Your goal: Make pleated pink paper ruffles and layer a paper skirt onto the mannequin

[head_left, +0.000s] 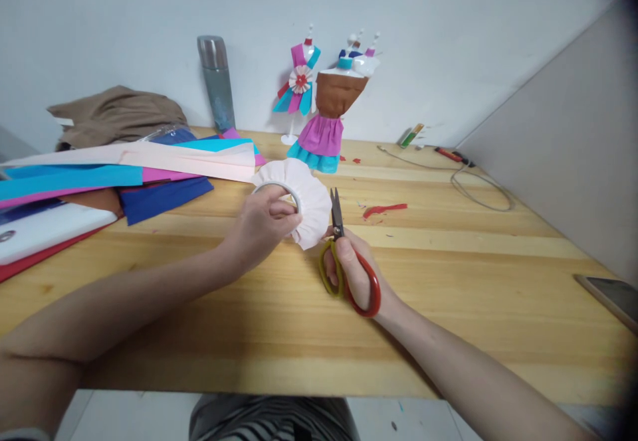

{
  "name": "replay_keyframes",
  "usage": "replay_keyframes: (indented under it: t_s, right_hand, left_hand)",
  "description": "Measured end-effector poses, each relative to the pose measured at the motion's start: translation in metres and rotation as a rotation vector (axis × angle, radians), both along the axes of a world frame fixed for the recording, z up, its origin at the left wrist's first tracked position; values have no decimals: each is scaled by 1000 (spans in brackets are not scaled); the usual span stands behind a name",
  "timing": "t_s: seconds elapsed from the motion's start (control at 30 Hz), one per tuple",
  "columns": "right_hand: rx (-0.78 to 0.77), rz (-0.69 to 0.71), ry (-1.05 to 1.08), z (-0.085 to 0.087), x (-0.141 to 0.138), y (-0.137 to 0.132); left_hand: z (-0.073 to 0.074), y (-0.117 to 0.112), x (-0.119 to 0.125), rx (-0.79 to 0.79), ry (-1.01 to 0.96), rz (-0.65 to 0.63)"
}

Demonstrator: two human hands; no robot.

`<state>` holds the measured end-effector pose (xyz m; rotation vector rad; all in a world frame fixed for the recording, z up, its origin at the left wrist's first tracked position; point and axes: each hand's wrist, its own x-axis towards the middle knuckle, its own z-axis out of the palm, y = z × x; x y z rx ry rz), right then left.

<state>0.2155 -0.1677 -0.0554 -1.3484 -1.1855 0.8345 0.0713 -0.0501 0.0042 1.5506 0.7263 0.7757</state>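
Note:
My left hand [262,223] is closed around a roll of tape [279,188] wrapped in gathered pale pink crepe paper [312,205], held just above the wooden table [448,281]. My right hand [351,268] grips scissors [343,255] with a red and a yellow-green handle. Their blades point up and away, right beside the paper's right edge and nearly together.
Long folded sheets of pink, blue, magenta and cream paper [124,169] lie at the left with a white object [44,225]. Two small mannequins in paper dresses [326,105], a steel flask [216,82], brown cloth [117,115], red scraps [383,210], a cable [478,192] and a phone [611,298] are around.

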Motion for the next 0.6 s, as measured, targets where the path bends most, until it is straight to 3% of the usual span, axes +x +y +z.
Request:
replay_keyframes:
  t_s: [0.27,0.6]
  right_hand:
    - [64,86,30,1,3,0]
    - [61,76,-9,-1,7,-4]
  left_hand:
    - [0,0,-3,186,112,-58]
    - [2,5,-6,423,207,-99]
